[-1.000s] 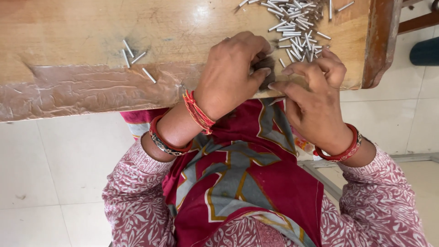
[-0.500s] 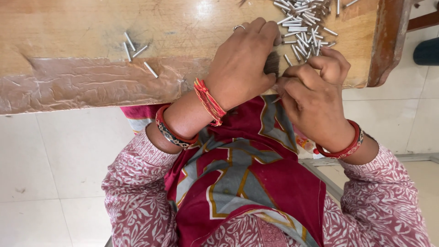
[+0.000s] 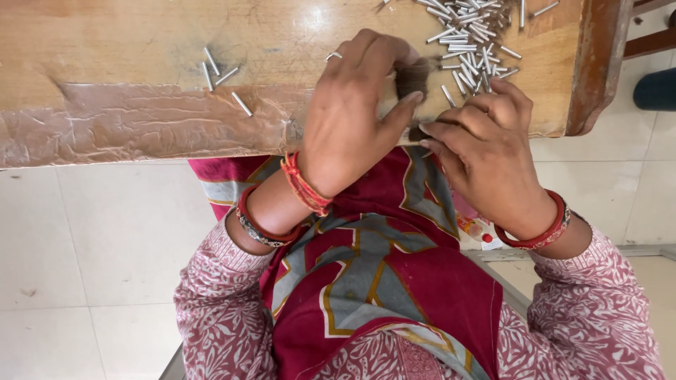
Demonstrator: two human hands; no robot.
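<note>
My left hand (image 3: 352, 119) is closed around a small tuft of dark brown fibre (image 3: 410, 77) at the wooden table's near edge. My right hand (image 3: 486, 151) pinches the lower end of the same tuft with its fingertips. Just beyond both hands lies a pile of several short silver metal tubes (image 3: 468, 32). A few more silver tubes (image 3: 222, 77) lie apart to the left on the table (image 3: 141, 42). Most of the tuft is hidden behind my left fingers.
Clear tape covers the table's front edge (image 3: 141, 130). A wooden upright (image 3: 598, 63) stands at the table's right end, with a dark blue object (image 3: 655, 88) on the floor beyond it. White floor tiles lie below, and my patterned sleeves and red cloth fill the lap.
My left hand has slid further onto the table toward the tube pile, with the dark tuft now showing above its fingers. My right hand stays at the table edge.
</note>
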